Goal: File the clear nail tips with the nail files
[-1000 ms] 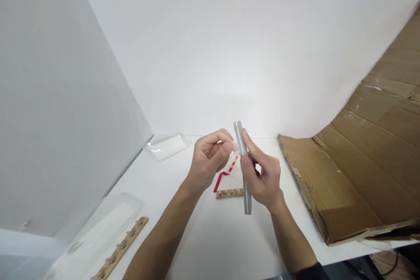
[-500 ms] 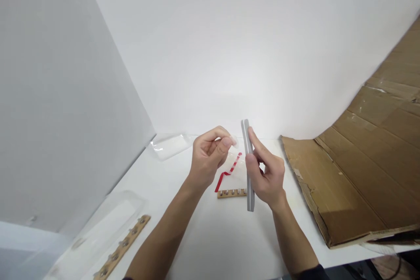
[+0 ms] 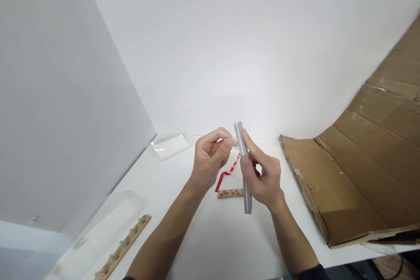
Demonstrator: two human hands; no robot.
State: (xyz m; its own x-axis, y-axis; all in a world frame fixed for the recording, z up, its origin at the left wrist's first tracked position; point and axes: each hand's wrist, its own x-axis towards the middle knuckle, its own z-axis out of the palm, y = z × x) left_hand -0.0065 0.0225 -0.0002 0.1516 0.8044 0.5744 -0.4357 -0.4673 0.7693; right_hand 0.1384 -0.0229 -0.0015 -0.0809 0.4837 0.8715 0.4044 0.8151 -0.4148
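Two hands work close together above the table (image 3: 223,236). The left hand (image 3: 210,153) pinches a small clear piece (image 3: 235,141) between thumb and forefinger, a fine hold that seems chosen to leave its end bare. The right hand (image 3: 264,173) is clamped on the grey file (image 3: 242,145), forefinger laid along it, probably for steadiness. The piece sits just beside the file's upper half; whether they touch, I cannot tell. The file partly hides a pegged rack (image 3: 230,195), whose pegs presumably keep small parts spaced apart.
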